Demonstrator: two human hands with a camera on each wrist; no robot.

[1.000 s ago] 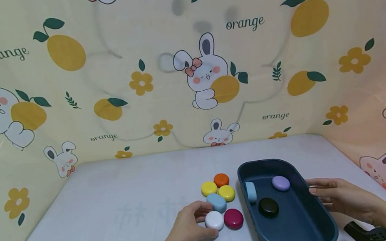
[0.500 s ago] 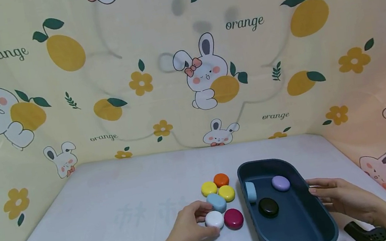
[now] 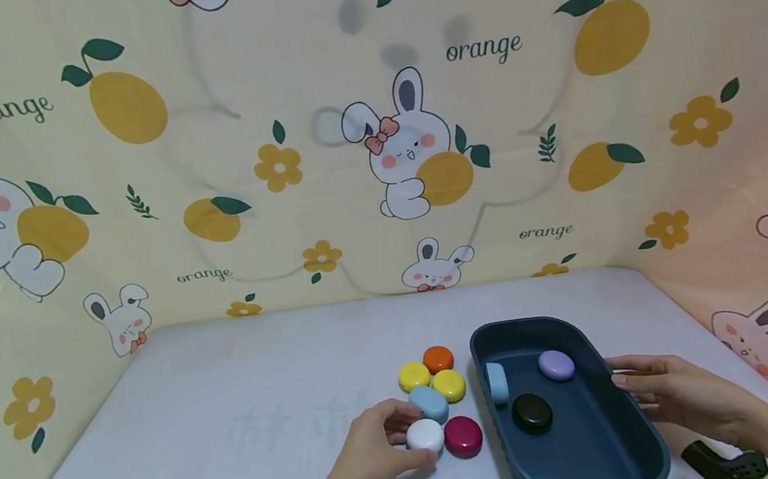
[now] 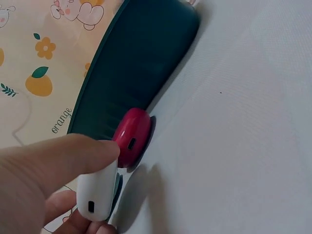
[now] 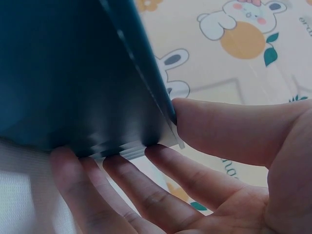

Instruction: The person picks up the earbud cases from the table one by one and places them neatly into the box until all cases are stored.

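White disc (image 3: 425, 437), head view: just left of the crimson disc (image 3: 463, 437); blue tray (image 3: 590, 458) farther right, beside the right hand (image 3: 703, 398). Left wrist view: thumb and fingers of the left hand (image 4: 39, 170) pinch the white disc. Right wrist view: extended fingers (image 5: 151, 194) only touch the tray's outer wall.

Screened-off workspace, its wider setting hard to tell: printed rabbit-and-orange sheeting (image 3: 315, 41) rises behind and on both sides of the white worktop (image 3: 248, 428).
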